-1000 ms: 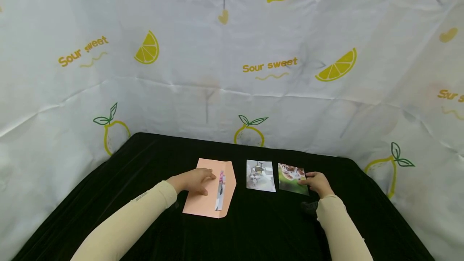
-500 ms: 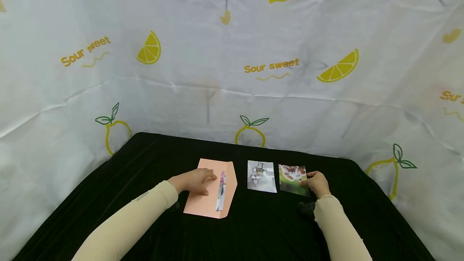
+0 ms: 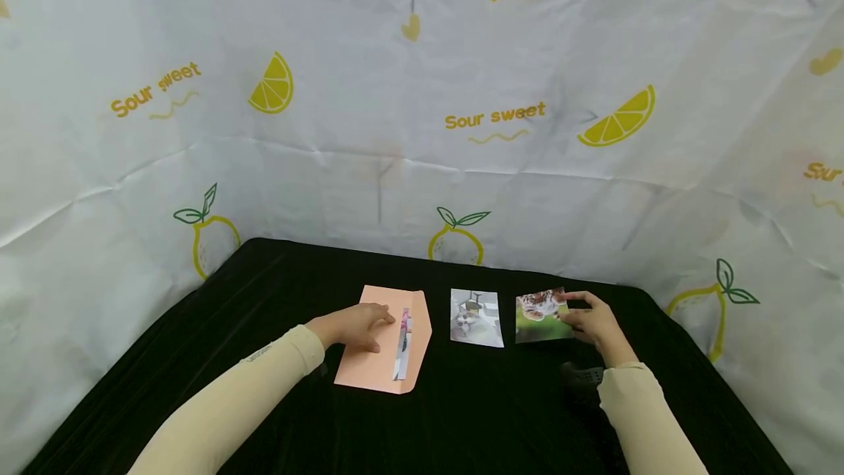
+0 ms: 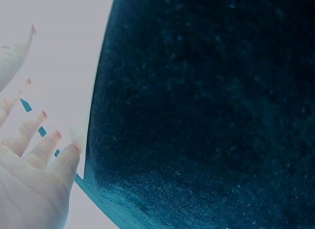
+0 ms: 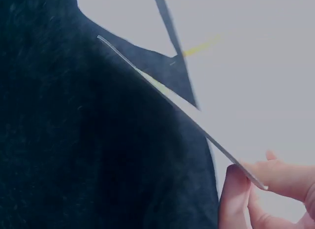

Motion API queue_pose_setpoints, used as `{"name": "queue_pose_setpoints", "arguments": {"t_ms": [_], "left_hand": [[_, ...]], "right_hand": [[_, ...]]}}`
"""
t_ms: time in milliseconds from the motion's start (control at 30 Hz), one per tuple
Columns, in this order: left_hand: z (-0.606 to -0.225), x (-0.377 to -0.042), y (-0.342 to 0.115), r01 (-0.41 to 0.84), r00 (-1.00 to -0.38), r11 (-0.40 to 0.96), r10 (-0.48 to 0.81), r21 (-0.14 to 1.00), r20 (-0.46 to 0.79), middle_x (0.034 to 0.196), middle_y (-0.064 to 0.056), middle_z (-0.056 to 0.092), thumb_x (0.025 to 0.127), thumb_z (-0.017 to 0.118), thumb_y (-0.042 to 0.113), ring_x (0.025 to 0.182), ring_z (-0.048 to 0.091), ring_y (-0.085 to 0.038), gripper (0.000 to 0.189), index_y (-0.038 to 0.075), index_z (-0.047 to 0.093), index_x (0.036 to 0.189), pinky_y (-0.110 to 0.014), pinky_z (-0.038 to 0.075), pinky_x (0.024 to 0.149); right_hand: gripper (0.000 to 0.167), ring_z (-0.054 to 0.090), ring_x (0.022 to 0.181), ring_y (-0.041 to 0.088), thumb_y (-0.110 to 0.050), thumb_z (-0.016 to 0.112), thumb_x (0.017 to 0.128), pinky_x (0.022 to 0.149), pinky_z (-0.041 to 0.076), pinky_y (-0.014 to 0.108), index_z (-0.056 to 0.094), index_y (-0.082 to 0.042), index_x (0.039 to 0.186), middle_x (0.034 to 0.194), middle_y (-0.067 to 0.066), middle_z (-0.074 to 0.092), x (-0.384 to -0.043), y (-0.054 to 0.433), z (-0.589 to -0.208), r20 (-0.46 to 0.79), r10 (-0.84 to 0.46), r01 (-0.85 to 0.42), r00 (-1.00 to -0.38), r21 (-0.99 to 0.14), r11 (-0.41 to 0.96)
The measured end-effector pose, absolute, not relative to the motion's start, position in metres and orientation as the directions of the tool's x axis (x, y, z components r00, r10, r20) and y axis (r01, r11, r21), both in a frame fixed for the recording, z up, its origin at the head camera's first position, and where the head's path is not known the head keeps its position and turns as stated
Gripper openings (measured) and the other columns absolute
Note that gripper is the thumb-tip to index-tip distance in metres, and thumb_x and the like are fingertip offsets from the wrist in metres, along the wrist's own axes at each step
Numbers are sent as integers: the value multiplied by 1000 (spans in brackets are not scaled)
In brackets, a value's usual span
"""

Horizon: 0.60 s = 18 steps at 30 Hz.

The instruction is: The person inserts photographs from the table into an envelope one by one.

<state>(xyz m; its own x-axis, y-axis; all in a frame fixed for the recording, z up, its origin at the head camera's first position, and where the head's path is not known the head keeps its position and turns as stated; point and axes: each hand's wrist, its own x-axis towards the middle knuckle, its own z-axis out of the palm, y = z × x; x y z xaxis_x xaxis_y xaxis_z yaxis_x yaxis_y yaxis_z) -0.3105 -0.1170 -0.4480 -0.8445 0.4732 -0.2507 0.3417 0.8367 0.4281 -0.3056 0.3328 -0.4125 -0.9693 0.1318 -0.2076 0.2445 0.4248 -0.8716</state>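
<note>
My left hand (image 3: 352, 327) rests on a pink envelope (image 3: 369, 371), its fingers spread and fairly straight; the left wrist view shows those fingers (image 4: 66, 162) against the pale paper. A strip of a printed card (image 3: 402, 350) shows near the envelope's open flap. My right hand (image 3: 598, 327) pinches the right edge of a picture card (image 3: 541, 319) with a furry striped animal on green, perhaps a tiger. In the right wrist view the card (image 5: 184, 108) is seen nearly edge-on, tilted and raised off the cloth. A grey-white picture card (image 3: 476, 319) lies flat between envelope and animal card.
A black cloth (image 3: 435, 431) covers the table. White curtains with lemon prints (image 3: 330, 189) stand behind and at both sides. Something dark (image 3: 582, 376), partly lost against the cloth, sits beside my right wrist.
My right hand has shifted right and away from me, lifting and turning the animal card away from the grey-white card. My left hand and the envelope stay in place.
</note>
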Motion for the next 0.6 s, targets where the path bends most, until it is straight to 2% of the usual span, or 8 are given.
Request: {"name": "queue_pose_setpoints", "arguments": {"t_ms": [133, 267, 400, 600], "left_hand": [[-446, -310, -116, 337, -845, 835, 472, 434, -251, 154, -7, 38, 84, 76, 26, 144, 32, -29, 54, 18, 58, 134, -47, 29, 117], [-446, -310, -117, 341, -844, 835, 474, 431, -251, 154, -7, 38, 84, 76, 26, 144, 32, -29, 54, 18, 58, 134, -47, 29, 117], [-446, -311, -117, 337, -844, 833, 474, 439, -251, 154, -7, 37, 84, 76, 26, 144, 31, -29, 54, 18, 57, 134, -47, 29, 117], [-448, -311, -117, 331, -845, 831, 472, 448, -251, 154, -7, 37, 84, 76, 25, 144, 30, -29, 54, 18, 58, 134, -47, 29, 117]], "right_hand": [[53, 61, 76, 4, -10, 62, 94, 69, 56, 27, 39, 1, 141, 103, 2, 60, -296, 333, -399, -187, 98, 211, -977, -893, 397], [57, 59, 79, 0, -17, 63, 95, 69, 54, 23, 37, -2, 144, 101, -7, 55, -288, 328, -387, -169, 60, 180, -984, -920, 349], [55, 58, 83, -2, -19, 63, 94, 71, 54, 21, 40, -4, 142, 98, -13, 55, -281, 316, -378, -118, 36, 123, -992, -951, 285], [52, 58, 87, -3, -21, 65, 94, 74, 54, 18, 45, -9, 140, 100, -15, 55, -271, 292, -369, -35, 32, 42, -999, -969, 244]]}}
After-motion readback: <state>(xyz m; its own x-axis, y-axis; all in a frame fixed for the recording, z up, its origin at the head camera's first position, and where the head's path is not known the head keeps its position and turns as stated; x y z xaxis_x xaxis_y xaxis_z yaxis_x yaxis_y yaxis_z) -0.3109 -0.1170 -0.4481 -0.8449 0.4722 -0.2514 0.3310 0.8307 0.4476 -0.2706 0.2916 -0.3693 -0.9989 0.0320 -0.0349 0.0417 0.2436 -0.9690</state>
